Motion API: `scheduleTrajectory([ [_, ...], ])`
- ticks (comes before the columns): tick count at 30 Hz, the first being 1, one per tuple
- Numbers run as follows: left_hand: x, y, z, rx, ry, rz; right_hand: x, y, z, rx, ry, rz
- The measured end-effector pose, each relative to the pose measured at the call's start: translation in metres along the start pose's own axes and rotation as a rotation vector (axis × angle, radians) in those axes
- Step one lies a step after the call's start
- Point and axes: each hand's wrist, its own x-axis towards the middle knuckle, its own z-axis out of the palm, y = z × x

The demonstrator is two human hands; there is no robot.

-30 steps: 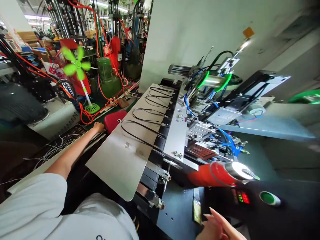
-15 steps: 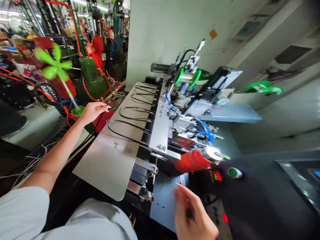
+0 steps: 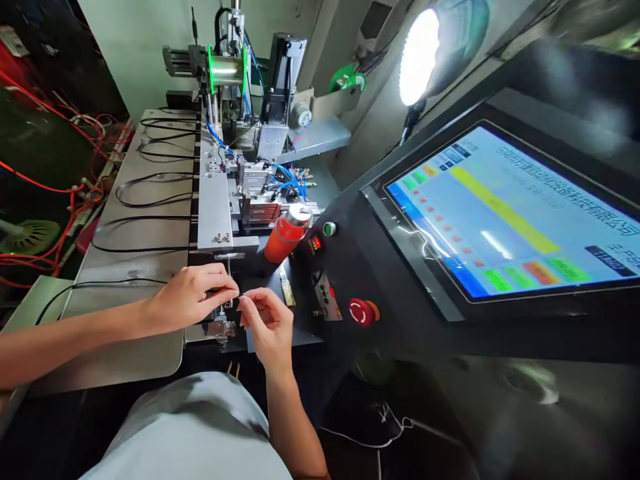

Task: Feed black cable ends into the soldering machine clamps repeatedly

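Note:
A black cable (image 3: 107, 283) runs across the near part of the flat metal plate (image 3: 145, 357) to my left hand (image 3: 197, 293). That hand is closed in a pinch on the cable close to its tip. Fingertip to fingertip with it, my right hand (image 3: 269, 323) is closed too, pinching the tiny cable end, which the fingers mostly cover. Beyond my hands, several looped black cables (image 3: 130, 203) lie on the plate with their ends in a row under the metal bar (image 3: 214, 207) of the machine. Below my hands sits a small metal clamp (image 3: 220, 330).
An orange-red bottle (image 3: 285, 237) stands just beyond my right hand. A wire spool (image 3: 227, 70) with green rims tops the machine. To the right are a black console with a lit touchscreen (image 3: 505, 207), a red stop button (image 3: 363, 312) and a bright lamp (image 3: 419, 57).
My left hand has come right from the plate's left side, bringing a cable over the plate. My right hand has met it at the cable end. The view has turned right, showing the touchscreen.

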Motion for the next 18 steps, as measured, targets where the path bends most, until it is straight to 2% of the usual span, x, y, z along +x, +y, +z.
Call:
scheduleTrajectory([
  [2,-0.004,-0.001,0.004,0.024,-0.024,0.026,0.0,-0.001,-0.01,-0.061,-0.063,0.008],
  [6,-0.01,0.003,0.003,-0.085,-0.295,0.02,0.006,-0.003,-0.026,-0.068,-0.438,0.149],
  [7,-0.01,0.003,0.002,-0.135,-0.33,-0.014,0.008,-0.002,-0.026,-0.041,-0.474,0.173],
  [8,-0.009,0.004,0.001,-0.18,-0.323,-0.059,0.009,-0.001,-0.023,-0.014,-0.448,0.173],
  [9,-0.008,0.005,0.001,-0.218,-0.284,-0.112,0.009,0.001,-0.017,0.013,-0.361,0.143],
  [12,-0.004,0.008,0.004,-0.347,-0.103,-0.265,0.004,0.008,0.008,0.08,0.045,-0.07],
  [14,-0.003,0.01,0.008,-0.445,-0.033,-0.315,-0.002,0.014,0.026,0.102,0.234,-0.219],
  [16,-0.005,0.011,0.012,-0.506,0.014,-0.322,-0.007,0.019,0.038,0.111,0.327,-0.308],
  [18,-0.008,0.011,0.016,-0.517,0.043,-0.31,-0.01,0.023,0.045,0.122,0.359,-0.341],
])
